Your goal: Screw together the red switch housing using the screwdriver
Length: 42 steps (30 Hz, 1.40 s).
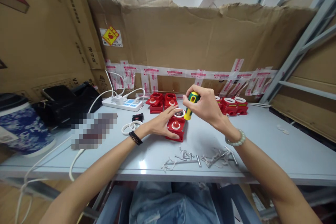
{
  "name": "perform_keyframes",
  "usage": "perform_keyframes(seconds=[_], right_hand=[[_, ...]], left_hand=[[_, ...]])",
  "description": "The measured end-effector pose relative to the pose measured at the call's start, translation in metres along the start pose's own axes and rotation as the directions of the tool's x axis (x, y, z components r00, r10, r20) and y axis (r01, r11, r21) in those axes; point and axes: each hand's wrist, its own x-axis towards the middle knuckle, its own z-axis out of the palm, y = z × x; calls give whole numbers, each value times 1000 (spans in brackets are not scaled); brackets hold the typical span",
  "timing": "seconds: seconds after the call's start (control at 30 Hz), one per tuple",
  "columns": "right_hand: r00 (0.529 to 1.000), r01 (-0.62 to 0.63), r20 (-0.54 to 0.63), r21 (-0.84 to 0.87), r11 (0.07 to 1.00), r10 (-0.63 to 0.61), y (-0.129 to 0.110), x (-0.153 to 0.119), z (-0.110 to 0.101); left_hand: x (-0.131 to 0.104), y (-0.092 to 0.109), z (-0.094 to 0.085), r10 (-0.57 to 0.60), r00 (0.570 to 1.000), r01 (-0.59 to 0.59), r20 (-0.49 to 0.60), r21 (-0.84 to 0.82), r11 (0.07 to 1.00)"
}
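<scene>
A red housing (pixel 174 135) with a red dome and a white ring at its far end lies on the table in front of me. My left hand (pixel 163 123) holds it from the left, fingers over the far part and thumb along the near side. Closed in a fist, my right hand (pixel 206 105) grips a green and yellow screwdriver (pixel 188 114), handle tilted, over the housing's right far edge. The screwdriver's tip cannot be made out.
More red housings stand behind (pixel 155 100) and at the right (pixel 231 106). Loose screws (pixel 185 154) and T-shaped metal rods (pixel 198 161) lie near the front edge. White rings (pixel 126 129), a power strip (pixel 122 103) with cables and a patterned cup (pixel 25 129) are left. Cardboard walls the back.
</scene>
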Motion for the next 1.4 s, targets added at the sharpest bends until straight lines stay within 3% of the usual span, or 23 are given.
perform_keyframes(seconds=[0.27, 0.63, 0.77, 1.0, 1.17, 1.4], right_hand=[[1000, 5, 9, -60, 998, -4, -2, -1, 0], [999, -35, -47, -232, 972, 24, 5, 6, 11], [997, -36, -80, -331, 943, 10, 7, 6, 14], [993, -72, -113, -435, 898, 25, 11, 6, 15], [995, -54, -104, -493, 869, 3, 10, 4, 14], [999, -29, 6, -676, 737, 45, -19, 0, 3]], left_hand=[[-2, 8, -1, -58, 996, 65, -69, 117, 991], [-8, 7, -8, -115, 993, 111, -1, 240, 964], [-9, 7, -9, -116, 993, 114, -4, 202, 973], [-12, 1, -8, -102, 994, 105, 49, -58, 993], [-12, 3, -6, -119, 992, 122, 40, -78, 990], [-11, 9, 0, -158, 987, 157, -5, -58, 986]])
